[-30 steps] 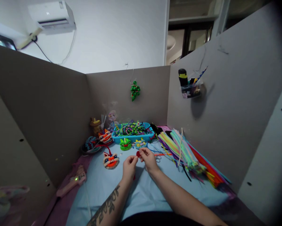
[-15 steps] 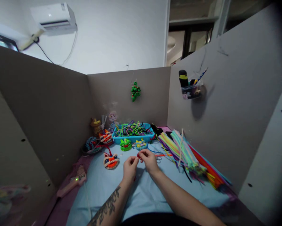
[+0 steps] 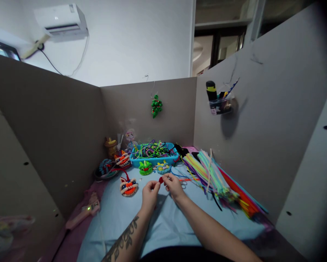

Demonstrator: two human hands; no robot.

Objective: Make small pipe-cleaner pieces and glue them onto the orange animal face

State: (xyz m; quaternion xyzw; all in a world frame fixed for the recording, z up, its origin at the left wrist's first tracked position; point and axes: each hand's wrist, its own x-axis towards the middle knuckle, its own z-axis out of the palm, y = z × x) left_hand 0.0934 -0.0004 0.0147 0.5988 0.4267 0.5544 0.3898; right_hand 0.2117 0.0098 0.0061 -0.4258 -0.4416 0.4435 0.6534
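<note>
Between my two hands is a small dark red piece, perhaps coiled pipe cleaner; its exact shape is too small to tell. My left hand pinches it from the left with thumb and forefinger. From the right, my right hand closes its fingertips on the same piece. Just beyond my hands sit a green pipe-cleaner lion head and a light blue and yellow one. An orange and cream lion head lies left of my left hand. Scissors lie partly hidden behind my right hand.
A blue tray of tangled pipe cleaners stands at the back. Bundles of coloured pipe cleaners lie on the right. On the left are a pink glue gun with its light on and a dark bowl. Grey panels enclose the table.
My fingers have parted slightly around the red piece, so more of it shows now. Both hands remain in nearly the same place, and the things on the table have not moved.
</note>
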